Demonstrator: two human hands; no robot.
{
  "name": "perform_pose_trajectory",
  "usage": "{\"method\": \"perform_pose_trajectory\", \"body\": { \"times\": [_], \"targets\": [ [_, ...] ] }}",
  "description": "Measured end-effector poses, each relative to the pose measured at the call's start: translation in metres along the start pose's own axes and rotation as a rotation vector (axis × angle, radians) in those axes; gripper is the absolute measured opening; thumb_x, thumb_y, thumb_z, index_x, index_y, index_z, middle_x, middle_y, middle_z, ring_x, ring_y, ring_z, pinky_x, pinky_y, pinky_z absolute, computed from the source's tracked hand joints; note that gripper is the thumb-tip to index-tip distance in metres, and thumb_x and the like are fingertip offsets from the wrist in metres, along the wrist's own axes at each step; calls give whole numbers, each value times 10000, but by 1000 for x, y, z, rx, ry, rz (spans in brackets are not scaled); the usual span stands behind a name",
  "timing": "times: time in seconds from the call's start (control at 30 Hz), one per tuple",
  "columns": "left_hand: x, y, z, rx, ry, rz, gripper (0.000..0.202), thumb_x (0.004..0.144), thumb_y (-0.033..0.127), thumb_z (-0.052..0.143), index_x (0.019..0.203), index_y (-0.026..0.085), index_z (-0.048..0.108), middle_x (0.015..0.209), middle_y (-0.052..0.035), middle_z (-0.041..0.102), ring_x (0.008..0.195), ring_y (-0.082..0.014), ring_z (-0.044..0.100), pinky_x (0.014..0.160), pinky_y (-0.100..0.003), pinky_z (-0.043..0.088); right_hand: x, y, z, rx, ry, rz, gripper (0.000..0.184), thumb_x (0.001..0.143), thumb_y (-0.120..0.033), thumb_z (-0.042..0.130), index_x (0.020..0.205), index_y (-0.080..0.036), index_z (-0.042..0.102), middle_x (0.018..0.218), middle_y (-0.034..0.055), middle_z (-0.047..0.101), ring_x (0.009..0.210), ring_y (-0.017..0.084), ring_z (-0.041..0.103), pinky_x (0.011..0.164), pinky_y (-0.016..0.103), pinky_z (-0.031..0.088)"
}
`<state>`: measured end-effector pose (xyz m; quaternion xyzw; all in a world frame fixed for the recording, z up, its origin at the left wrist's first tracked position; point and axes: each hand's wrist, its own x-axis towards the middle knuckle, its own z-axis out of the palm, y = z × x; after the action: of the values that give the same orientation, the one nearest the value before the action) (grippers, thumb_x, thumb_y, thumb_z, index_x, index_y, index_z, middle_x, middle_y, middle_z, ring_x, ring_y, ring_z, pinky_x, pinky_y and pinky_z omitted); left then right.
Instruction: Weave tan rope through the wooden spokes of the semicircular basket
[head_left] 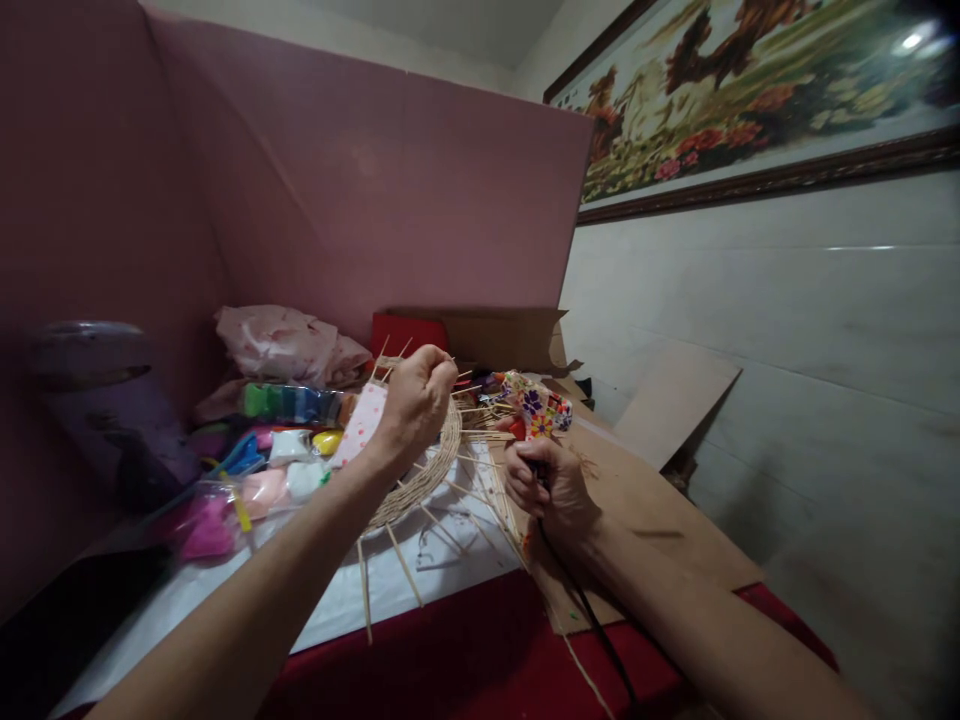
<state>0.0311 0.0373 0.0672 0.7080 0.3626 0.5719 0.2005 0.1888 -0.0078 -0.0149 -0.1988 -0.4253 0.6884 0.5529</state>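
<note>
A round woven ring [431,484] of twisted cord lies on white sheeting, with thin wooden sticks [405,565] pointing outward from it. My left hand [418,390] is closed in a pinch above its far part; whatever the fingers hold is too small or hidden to make out. To the right, my right hand [551,482] wraps round the handle of a flower-patterned glue gun [536,402]. Its black cord [581,595] trails toward me. The gun's nozzle is hard to make out among the sticks near the ring.
Bags of coloured clay [266,492] are heaped on the left, near a crumpled pink cloth [289,343]. A brown cardboard sheet [652,525] covers the right side over a red cloth [420,665]. A pink panel [360,180] stands behind; a tiled wall [810,350] closes the right.
</note>
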Motion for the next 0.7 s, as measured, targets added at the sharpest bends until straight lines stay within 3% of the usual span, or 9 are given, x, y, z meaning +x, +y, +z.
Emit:
{"method": "perform_pose_trajectory", "body": {
  "times": [0.17, 0.27, 0.4, 0.5, 0.7],
  "targets": [
    [-10, -1, 17, -71, -198, -106, 274, 741, 216, 362, 469, 186, 340, 438, 49, 342, 416, -65, 282, 408, -211, 203, 2, -1, -2, 26, -19, -3, 279, 708, -280, 464, 453, -169, 453, 338, -86, 240, 279, 35, 117, 254, 165, 136],
    [-12, -1, 19, -111, -295, -120, 300, 755, 232, 372, 463, 172, 400, 427, 49, 357, 406, -60, 284, 407, -209, 208, 2, -2, -2, 29, -24, 6, 292, 720, -287, 450, 452, -170, 456, 332, -87, 220, 279, 38, 123, 256, 161, 139],
    [-11, -1, 17, -42, -286, -159, 158, 675, 138, 436, 591, 134, 570, 480, 38, 461, 430, -61, 351, 418, -196, 245, 2, -2, -4, 13, -27, 8, 303, 729, -298, 446, 453, -173, 456, 327, -87, 217, 276, 41, 135, 262, 165, 147],
    [-10, -4, 18, -20, -280, -194, 196, 641, 95, 436, 698, 116, 623, 538, 12, 543, 451, -67, 398, 429, -192, 276, 2, -2, -5, -2, -29, 14, 301, 727, -305, 450, 456, -174, 452, 324, -87, 217, 276, 41, 139, 264, 165, 149],
    [-11, -17, 26, -39, -273, -134, 185, 675, 245, 552, 741, 100, 646, 665, -46, 620, 573, -99, 500, 505, -203, 362, 2, -2, -5, 38, -69, 47, 303, 730, -296, 437, 456, -169, 461, 315, -84, 224, 270, 41, 153, 272, 166, 153]
  ]
}}
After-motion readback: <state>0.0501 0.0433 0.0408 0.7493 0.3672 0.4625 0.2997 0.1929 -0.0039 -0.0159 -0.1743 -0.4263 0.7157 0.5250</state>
